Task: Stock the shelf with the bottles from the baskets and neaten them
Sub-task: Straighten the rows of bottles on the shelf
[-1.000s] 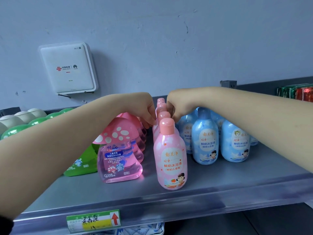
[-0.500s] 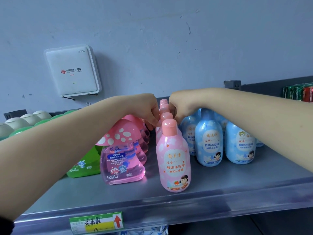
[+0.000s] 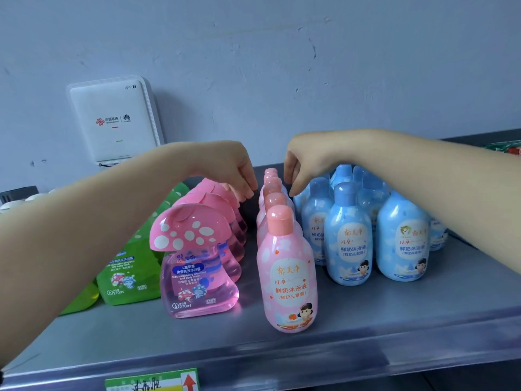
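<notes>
Hands flank the row of pink bottles (image 3: 287,280) on the shelf (image 3: 366,328): left hand (image 3: 231,170) and right hand (image 3: 303,162) loosely curled, each grip empty.

a: we see a narrow lane between the pink bottle row (image 3: 284,249) and the mushroom-cap bottles (image 3: 197,249).

b: the blue bottles (image 3: 349,235) stand just beside the row's right. in front, the bare shelf (image 3: 394,314) gives us open approach to the edge.
</notes>
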Action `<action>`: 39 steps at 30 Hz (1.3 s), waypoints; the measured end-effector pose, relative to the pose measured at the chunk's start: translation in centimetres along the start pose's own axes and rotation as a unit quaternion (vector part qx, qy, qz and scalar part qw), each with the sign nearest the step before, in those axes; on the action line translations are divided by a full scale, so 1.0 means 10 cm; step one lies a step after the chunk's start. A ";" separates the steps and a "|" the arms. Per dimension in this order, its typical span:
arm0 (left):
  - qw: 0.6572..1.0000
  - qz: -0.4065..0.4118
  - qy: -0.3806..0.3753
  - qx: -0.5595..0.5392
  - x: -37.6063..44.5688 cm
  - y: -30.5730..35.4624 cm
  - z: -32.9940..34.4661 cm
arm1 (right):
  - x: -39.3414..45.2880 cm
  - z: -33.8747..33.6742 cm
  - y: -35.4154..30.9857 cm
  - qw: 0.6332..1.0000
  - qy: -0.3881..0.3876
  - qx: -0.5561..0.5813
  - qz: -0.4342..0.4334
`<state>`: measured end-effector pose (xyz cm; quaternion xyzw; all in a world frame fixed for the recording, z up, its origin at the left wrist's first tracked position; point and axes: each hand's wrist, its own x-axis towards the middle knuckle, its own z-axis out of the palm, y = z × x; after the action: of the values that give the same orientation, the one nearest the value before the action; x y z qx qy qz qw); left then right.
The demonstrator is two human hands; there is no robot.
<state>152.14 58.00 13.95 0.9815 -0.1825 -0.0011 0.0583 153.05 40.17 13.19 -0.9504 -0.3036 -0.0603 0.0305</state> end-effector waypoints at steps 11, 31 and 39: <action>0.997 0.003 -0.033 0.070 0.36 -0.03 0.15 | 0.24 0.06 0.08 0.995 -0.075 -0.055 0.026; 0.999 -0.010 -0.048 -0.002 0.44 -0.13 0.25 | 0.51 0.24 0.03 0.990 -0.108 -0.084 0.018; 0.999 -0.017 -0.029 0.017 0.46 -0.13 0.26 | 0.48 0.22 0.05 0.993 -0.104 -0.055 0.021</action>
<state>156.85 57.20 11.31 0.9849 -0.1673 -0.0277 0.0360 157.47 42.74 11.62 -0.9580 -0.2810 0.0229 -0.0520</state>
